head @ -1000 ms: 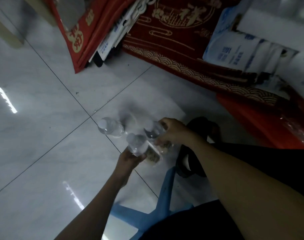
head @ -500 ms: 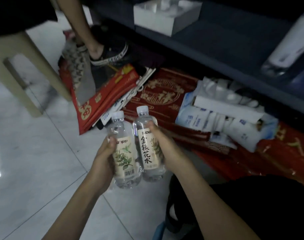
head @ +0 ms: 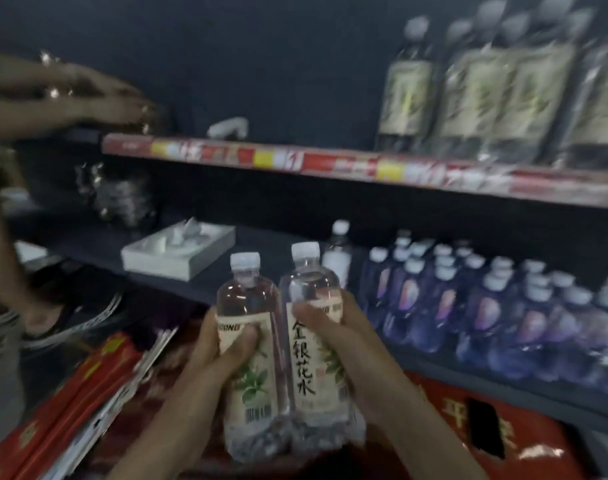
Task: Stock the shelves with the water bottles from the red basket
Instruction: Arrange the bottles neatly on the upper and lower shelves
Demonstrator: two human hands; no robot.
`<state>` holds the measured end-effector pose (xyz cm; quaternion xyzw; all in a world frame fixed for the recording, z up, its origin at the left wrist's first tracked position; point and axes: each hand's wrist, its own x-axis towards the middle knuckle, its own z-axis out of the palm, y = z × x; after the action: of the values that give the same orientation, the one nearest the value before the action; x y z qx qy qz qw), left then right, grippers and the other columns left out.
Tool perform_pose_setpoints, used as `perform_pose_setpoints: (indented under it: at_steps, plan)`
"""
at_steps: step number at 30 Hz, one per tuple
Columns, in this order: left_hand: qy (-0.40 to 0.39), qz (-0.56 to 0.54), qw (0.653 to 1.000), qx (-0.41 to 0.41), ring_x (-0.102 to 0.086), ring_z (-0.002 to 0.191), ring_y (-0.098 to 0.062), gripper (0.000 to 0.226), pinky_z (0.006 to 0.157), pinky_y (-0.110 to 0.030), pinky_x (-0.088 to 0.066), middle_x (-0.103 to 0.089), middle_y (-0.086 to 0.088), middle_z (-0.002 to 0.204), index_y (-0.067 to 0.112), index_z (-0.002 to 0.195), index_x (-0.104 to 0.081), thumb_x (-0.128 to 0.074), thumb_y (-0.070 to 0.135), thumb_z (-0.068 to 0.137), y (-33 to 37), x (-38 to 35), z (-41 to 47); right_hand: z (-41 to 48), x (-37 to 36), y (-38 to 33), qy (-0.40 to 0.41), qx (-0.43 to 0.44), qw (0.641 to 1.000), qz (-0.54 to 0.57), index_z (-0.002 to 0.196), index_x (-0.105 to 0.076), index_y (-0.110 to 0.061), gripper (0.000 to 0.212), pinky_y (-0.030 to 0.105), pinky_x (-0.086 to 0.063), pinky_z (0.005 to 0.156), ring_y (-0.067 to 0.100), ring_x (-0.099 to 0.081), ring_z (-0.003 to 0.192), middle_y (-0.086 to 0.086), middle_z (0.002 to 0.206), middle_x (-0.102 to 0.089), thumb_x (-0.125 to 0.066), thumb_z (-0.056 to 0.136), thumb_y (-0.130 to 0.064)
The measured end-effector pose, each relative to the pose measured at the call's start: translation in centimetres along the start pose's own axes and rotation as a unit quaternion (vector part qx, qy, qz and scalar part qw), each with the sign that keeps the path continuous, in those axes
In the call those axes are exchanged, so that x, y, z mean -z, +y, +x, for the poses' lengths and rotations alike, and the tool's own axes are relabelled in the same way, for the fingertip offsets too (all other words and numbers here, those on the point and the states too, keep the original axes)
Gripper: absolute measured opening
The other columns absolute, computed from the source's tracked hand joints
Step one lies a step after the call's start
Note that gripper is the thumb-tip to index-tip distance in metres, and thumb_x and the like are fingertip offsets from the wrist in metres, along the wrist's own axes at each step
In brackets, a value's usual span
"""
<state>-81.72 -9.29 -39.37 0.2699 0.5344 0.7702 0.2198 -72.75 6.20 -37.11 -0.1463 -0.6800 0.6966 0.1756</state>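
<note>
Blur smears the tall bottles far right on the upper shelf; their labels are unreadable. Another person's arm is cut off at left. The held water bottles are smeared at their bases.

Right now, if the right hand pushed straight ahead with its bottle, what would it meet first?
Probably the lone white-capped bottle on the lower shelf, just beyond the water bottle gripped by the right hand. The purple bottles stand to its right. Depth is unclear.

A shallow white box lies left of centre, with rows of purple-labelled bottles at middle right and large dark bottles with pale labels at upper right. Red printed packets fill the lower left. Another person's arm, blurred, stretches across the upper left.
</note>
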Motion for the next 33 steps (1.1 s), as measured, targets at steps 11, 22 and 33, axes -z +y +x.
perform_pose_setpoints:
  at_steps: [11, 22, 33]
  plan:
    - [-0.204, -0.023, 0.969, -0.136, -0.069, 0.104, -0.029, 0.041, 0.08, -0.043, -0.056, -0.071, -0.01, 0.116, 0.027, 0.127, -0.056, -0.055, 0.024, 0.085, 9.6, -16.9, 10.1, -2.3, 11.8, -15.1, 0.204, 0.241, 0.948, -0.047, 0.127, -0.053, -0.038, 0.064, 0.048, -0.056, 0.091, 0.017, -0.071, 0.104, -0.007, 0.116, -0.072, -0.079, 0.071, -0.055]
    - [-0.225, -0.021, 0.949, -0.221, -0.072, 0.096, -0.021, 0.044, 0.07, -0.032, -0.058, -0.074, -0.003, 0.107, 0.018, 0.124, -0.057, -0.06, 0.031, 0.082, 14.1, -25.2, 19.1, 1.9, 17.4, -22.3, 0.315, 0.343, 0.879, -0.1, 0.115, -0.061, -0.033, 0.046, 0.049, -0.056, 0.091, 0.017, -0.072, 0.099, -0.006, 0.108, -0.074, -0.075, 0.076, -0.053]
    - [-0.166, -0.012, 0.943, -0.288, -0.071, 0.097, -0.016, 0.034, 0.083, -0.04, -0.054, -0.073, 0.001, 0.108, 0.022, 0.121, -0.057, -0.061, 0.036, 0.09, 15.0, -28.0, 25.3, 7.3, 19.4, -24.4, 0.381, 0.405, 0.822, -0.124, 0.131, -0.05, -0.036, 0.076, 0.051, -0.049, 0.101, 0.018, -0.062, 0.117, -0.009, 0.124, -0.065, -0.064, 0.067, -0.075]
